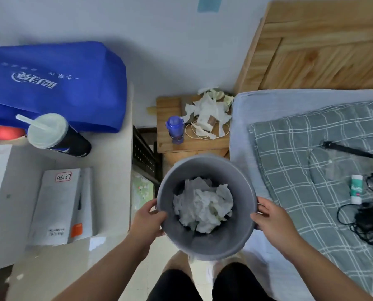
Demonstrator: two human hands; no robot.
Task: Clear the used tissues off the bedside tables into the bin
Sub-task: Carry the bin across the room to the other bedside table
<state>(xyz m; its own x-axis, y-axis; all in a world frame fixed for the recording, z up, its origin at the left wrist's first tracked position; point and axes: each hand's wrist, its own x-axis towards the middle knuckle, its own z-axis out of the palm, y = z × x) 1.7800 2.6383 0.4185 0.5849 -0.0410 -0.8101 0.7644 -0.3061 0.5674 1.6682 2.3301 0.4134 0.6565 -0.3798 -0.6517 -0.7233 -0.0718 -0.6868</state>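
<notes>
Tissues [207, 114]: crumpled white heap on the wooden counter [170, 105], well beyond the fingers, straight ahead past the bin's far rim. Likely feather-light, soft, loose; should come away in bunches if pinched from the top, though stray scraps may drop.

Bin [207, 240]: grey, round, already part-filled with tissue. Left hand [147, 218] and right hand [272, 216] grip opposite sides, fingers clamped on the rim; bin held above the floor.

Beside the heap, toward the left fingers: blue bottle [175, 130]. A thin cord loop [191, 132] lies under the tissues and could snag. Bed [311, 148] lies beyond the right fingers.
</notes>
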